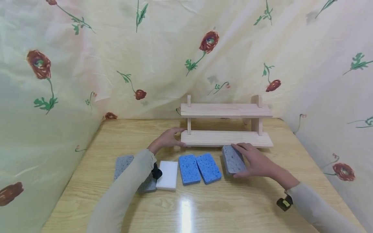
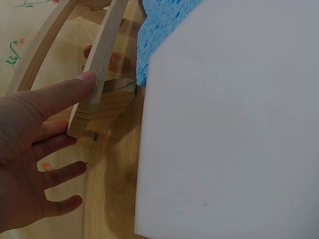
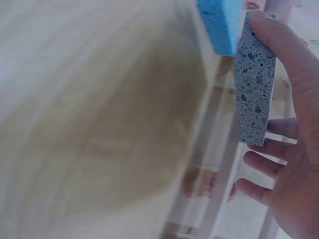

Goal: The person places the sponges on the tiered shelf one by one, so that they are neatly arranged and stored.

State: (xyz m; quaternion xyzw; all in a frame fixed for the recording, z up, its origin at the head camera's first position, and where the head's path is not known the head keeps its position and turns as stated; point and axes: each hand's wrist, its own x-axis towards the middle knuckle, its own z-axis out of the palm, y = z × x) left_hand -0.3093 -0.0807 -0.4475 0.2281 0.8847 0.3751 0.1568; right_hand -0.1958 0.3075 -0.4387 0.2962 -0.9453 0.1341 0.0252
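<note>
My right hand [image 1: 256,160] pinches a speckled grey sponge [image 1: 233,159] between thumb and fingers, just in front of the shelf on the right. In the right wrist view the grey sponge [image 3: 255,79] is seen edge-on, thumb at one end and fingertips at the other. My left hand [image 1: 168,138] holds the left end of a two-tier wooden shelf [image 1: 224,138] by its lower board. The left wrist view has the thumb on one edge of that board [image 2: 94,94] and a finger at the opposite edge; the remaining fingers are spread.
Two blue sponges [image 1: 189,170] lie side by side in the middle of the wooden table [image 1: 221,207]. Left of them is a white block [image 1: 167,175]. More grey sponge [image 1: 123,164] shows partly hidden under my left forearm. A flowered cloth [image 1: 163,58] hangs behind the shelf.
</note>
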